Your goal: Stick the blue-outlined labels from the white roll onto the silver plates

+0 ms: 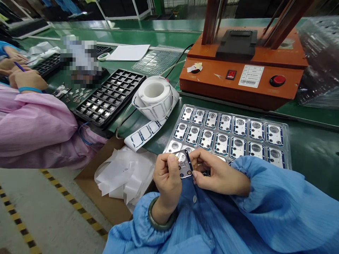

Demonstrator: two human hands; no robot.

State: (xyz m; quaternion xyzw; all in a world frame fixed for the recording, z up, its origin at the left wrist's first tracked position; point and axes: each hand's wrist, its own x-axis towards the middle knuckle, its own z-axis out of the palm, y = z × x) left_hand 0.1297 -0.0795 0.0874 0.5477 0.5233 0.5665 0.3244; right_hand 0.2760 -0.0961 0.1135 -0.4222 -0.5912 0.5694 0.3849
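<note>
My left hand (167, 176) and my right hand (215, 173) pinch one small metal part with a dark blue border (184, 164), held tilted just above my lap at the table's front edge. Both hands are closed on it, thumbs on its face. Right behind them lies a clear tray (287, 148) filled with rows of the same silver parts. A white roll of blue-outlined labels (155, 97) stands left of the tray, its strip trailing toward me.
An orange press machine (241, 67) with a red button stands behind the tray. A black compartment tray (111, 97) lies to the left beside a co-worker's pink sleeve (34, 123). A cardboard box of white backing paper (124, 174) sits below the table edge.
</note>
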